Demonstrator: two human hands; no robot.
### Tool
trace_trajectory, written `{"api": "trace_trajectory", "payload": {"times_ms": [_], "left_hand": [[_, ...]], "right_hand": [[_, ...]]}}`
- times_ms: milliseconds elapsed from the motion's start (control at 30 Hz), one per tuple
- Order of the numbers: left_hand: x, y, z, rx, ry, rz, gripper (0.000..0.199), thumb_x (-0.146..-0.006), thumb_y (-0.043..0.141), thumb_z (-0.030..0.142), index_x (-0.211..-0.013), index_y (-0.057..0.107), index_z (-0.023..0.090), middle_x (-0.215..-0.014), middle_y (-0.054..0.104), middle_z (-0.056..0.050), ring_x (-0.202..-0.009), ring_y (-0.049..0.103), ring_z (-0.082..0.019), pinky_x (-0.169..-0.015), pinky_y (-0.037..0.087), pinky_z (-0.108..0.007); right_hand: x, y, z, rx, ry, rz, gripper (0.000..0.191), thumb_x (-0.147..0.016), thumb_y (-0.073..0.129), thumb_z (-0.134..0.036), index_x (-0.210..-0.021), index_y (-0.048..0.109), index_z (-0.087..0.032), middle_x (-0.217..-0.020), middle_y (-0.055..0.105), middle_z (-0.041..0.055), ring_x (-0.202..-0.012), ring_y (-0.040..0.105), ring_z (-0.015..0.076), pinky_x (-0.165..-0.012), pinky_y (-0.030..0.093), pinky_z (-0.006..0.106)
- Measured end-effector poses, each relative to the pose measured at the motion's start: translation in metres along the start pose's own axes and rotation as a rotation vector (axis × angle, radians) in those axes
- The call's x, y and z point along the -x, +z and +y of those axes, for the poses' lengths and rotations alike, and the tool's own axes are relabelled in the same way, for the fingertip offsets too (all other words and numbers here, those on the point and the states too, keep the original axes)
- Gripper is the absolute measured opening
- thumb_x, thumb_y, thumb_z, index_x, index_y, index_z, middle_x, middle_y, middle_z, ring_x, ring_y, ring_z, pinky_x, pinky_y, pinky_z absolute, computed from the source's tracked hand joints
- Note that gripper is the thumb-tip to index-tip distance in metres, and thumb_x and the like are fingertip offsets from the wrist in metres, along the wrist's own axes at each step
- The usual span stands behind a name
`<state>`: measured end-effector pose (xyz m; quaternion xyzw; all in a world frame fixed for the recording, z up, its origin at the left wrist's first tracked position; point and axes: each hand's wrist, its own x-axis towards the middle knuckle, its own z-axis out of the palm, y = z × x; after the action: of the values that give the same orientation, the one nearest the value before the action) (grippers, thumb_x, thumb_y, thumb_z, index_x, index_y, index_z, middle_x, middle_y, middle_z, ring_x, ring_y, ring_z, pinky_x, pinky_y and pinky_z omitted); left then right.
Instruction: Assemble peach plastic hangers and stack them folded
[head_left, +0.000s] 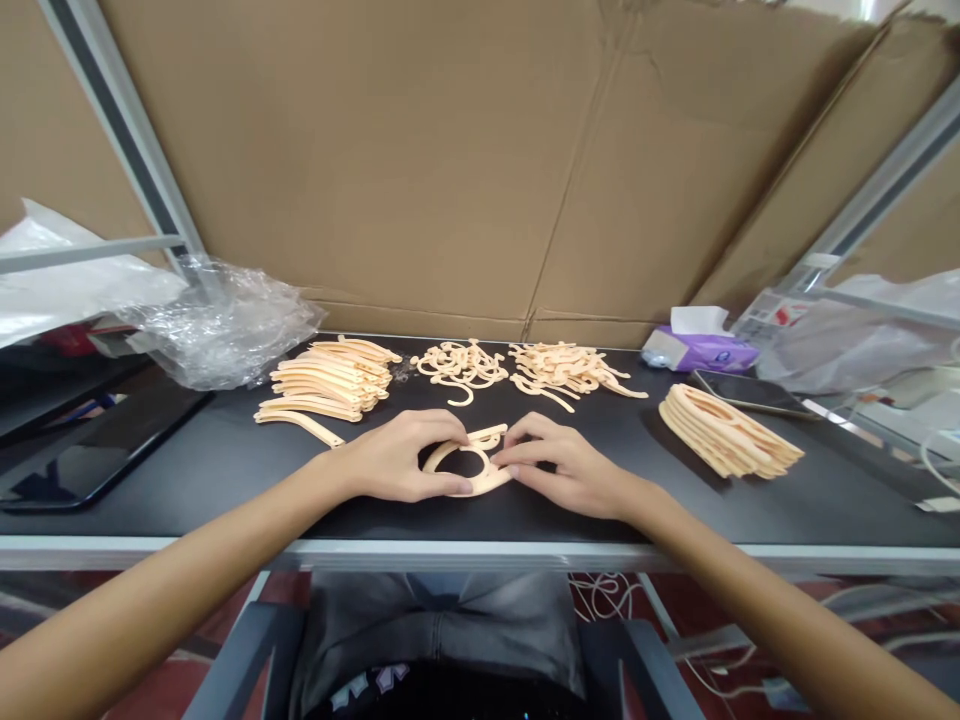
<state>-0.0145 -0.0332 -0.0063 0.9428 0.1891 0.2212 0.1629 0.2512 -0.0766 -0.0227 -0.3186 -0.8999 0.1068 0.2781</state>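
Observation:
A cream plastic folding hanger, with curved arms and a hook forming a rounded loop, lies near the table's front edge between my hands. My left hand grips its left side, thumb along the front and fingers behind. At the right end, my right hand pinches the hanger with thumb and fingertips, which partly cover the joint. Behind my left hand lies a stack of curved hanger arms, with one loose arm in front. Loose hooks and a pile of thin hanger pieces lie beyond my hands.
Stacked folded hangers sit on the right of the black table. Behind them are a purple tissue pack and a dark flat device. Clear plastic wrap and a glossy black object are at left. Cardboard walls the back.

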Motion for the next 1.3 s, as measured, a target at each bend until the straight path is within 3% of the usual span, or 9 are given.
{"api": "trace_trajectory", "payload": {"times_ms": [133, 267, 333, 433, 600, 767, 967, 1300], "left_hand": [[0.0, -0.002, 0.0, 0.01, -0.01, -0.014, 0.04, -0.081, 0.072, 0.039, -0.113, 0.067, 0.015, -0.116, 0.07, -0.01, -0.103, 0.067, -0.024, -0.091, 0.052, -0.034], [0.002, -0.002, 0.0, 0.018, 0.001, -0.065, 0.04, -0.08, 0.062, 0.018, -0.12, 0.065, 0.017, -0.127, 0.067, -0.01, -0.107, 0.067, -0.023, -0.094, 0.053, -0.034], [0.003, -0.001, 0.0, 0.004, -0.01, -0.075, 0.043, -0.081, 0.059, 0.015, -0.123, 0.065, 0.02, -0.137, 0.06, -0.01, -0.12, 0.062, -0.025, -0.101, 0.051, -0.037], [0.005, 0.001, -0.004, -0.034, -0.035, -0.016, 0.044, -0.082, 0.06, 0.015, -0.125, 0.064, 0.023, -0.146, 0.05, -0.011, -0.132, 0.051, -0.028, -0.108, 0.046, -0.041], [0.003, 0.005, -0.011, -0.111, -0.109, 0.141, 0.027, -0.088, 0.059, 0.021, -0.115, 0.065, 0.017, -0.118, 0.057, -0.011, -0.111, 0.058, -0.024, -0.1, 0.049, -0.039], [0.0, 0.009, -0.015, -0.136, -0.163, 0.052, 0.009, -0.093, 0.054, 0.022, -0.09, 0.062, 0.017, -0.09, 0.062, -0.005, -0.09, 0.059, -0.02, -0.083, 0.05, -0.034], [-0.001, 0.009, -0.017, -0.13, -0.093, 0.05, 0.018, -0.096, 0.048, 0.018, -0.102, 0.064, 0.017, -0.103, 0.067, -0.007, -0.1, 0.06, -0.02, -0.091, 0.049, -0.035], [0.003, 0.006, -0.015, -0.241, -0.145, 0.048, 0.026, -0.09, 0.058, 0.028, -0.112, 0.066, 0.017, -0.12, 0.068, -0.01, -0.113, 0.061, -0.025, -0.101, 0.049, -0.041]], "right_hand": [[-0.009, 0.008, -0.004, -0.018, -0.041, 0.047, 0.017, -0.094, 0.059, -0.023, -0.101, 0.075, -0.02, -0.097, 0.067, 0.0082, -0.093, 0.062, 0.0195, -0.082, 0.054, 0.037], [-0.006, 0.009, -0.003, 0.086, 0.006, 0.149, 0.026, -0.091, 0.064, -0.03, -0.115, 0.069, -0.02, -0.113, 0.064, 0.0123, -0.107, 0.059, 0.0244, -0.093, 0.052, 0.044], [-0.004, 0.009, -0.003, 0.092, 0.03, 0.151, 0.029, -0.092, 0.063, -0.031, -0.119, 0.066, -0.021, -0.116, 0.066, 0.0117, -0.11, 0.059, 0.0249, -0.096, 0.05, 0.045], [-0.004, 0.008, -0.002, 0.09, 0.046, 0.14, 0.022, -0.094, 0.06, -0.031, -0.113, 0.067, -0.021, -0.106, 0.071, 0.009, -0.102, 0.062, 0.0235, -0.092, 0.05, 0.043], [-0.004, 0.008, -0.003, 0.151, 0.124, 0.262, 0.018, -0.097, 0.055, -0.03, -0.096, 0.07, -0.02, -0.081, 0.071, 0.005, -0.076, 0.062, 0.0184, -0.076, 0.048, 0.037], [-0.007, 0.01, -0.007, 0.242, 0.021, 0.145, 0.018, -0.093, 0.057, -0.027, -0.088, 0.071, -0.017, -0.063, 0.06, 0.0011, -0.064, 0.054, 0.0164, -0.067, 0.042, 0.034], [-0.007, 0.009, -0.008, 0.148, -0.031, 0.137, 0.02, -0.097, 0.053, -0.029, -0.099, 0.069, -0.017, -0.071, 0.067, 0.0033, -0.072, 0.058, 0.0176, -0.072, 0.046, 0.036], [-0.005, 0.017, 0.003, 0.226, 0.095, 0.242, 0.025, -0.097, 0.048, -0.022, -0.098, 0.072, -0.02, -0.087, 0.071, 0.0091, -0.086, 0.063, 0.022, -0.078, 0.056, 0.039]]}}
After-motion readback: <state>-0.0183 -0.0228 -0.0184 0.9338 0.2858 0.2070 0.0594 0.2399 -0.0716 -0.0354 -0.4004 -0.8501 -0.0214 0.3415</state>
